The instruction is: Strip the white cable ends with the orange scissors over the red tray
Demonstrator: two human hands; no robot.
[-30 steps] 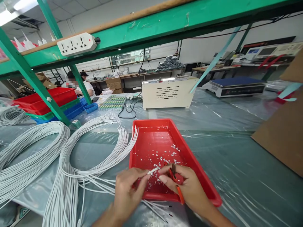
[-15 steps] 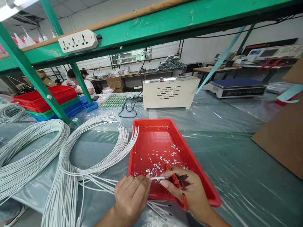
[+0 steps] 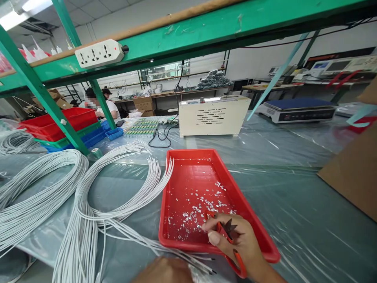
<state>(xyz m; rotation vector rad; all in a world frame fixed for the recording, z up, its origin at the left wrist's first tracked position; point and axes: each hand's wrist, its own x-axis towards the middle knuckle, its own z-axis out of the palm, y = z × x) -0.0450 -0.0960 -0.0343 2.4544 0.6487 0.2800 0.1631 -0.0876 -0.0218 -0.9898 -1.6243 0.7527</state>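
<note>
My right hand is closed around small scissors with orange-red handles. Their dark blades point up and to the right between my fingers, over the near right part of a red tray. My left hand is a blur at the bottom edge, just in front of the tray; its fingers cannot be made out. Close to it lie the dark-tipped ends of white cables, which run from a coiled bundle on the left. Small silvery scraps are scattered over the tray floor.
More coiled white cable lies at far left. Behind the tray stand a cream metal box and a scale. Stacked bins are at back left, a cardboard box at right. A green shelf beam crosses overhead.
My left hand has dropped down and away from the tray, and the white cable end between my hands is gone from there. My right hand stays over the tray with the scissors, slightly lower.
</note>
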